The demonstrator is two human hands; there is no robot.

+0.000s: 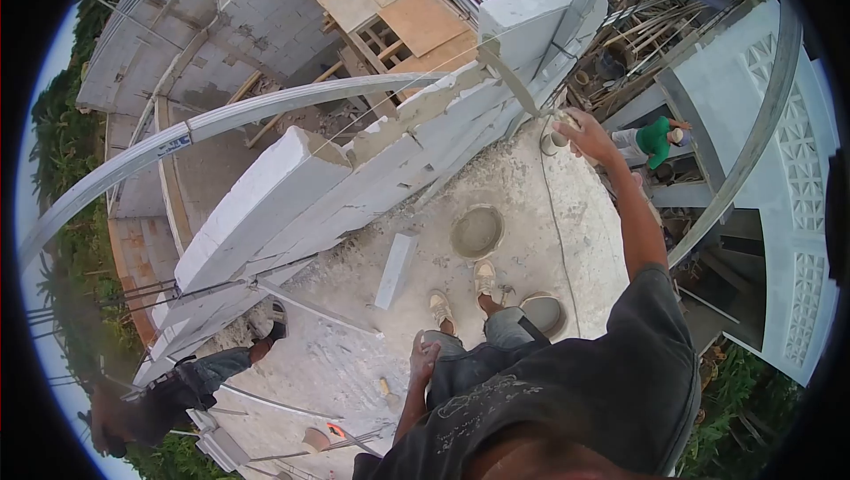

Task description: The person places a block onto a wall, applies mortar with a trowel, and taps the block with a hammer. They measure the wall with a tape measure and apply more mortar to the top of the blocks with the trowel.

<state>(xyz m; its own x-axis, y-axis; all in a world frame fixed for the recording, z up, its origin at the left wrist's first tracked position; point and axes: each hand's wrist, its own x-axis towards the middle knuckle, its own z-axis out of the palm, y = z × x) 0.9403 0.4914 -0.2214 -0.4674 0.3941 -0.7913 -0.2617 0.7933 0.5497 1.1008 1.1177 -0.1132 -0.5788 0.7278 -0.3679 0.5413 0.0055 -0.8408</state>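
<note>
Mortar [421, 114] tops the wall's [390, 166] blockless dip. Right hand [584, 136] grips a trowel [516, 86] beside it; left hand [425, 359], half-open, seems empty.

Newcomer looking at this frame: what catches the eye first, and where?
Probably the pale block wall slanting across the view, with grey mortar along its top between two raised blocks. Next, the right hand, upper right of centre, holding a trowel by the wall's far end. Then the green shirt of another person, beyond the floor's edge at right.
</note>
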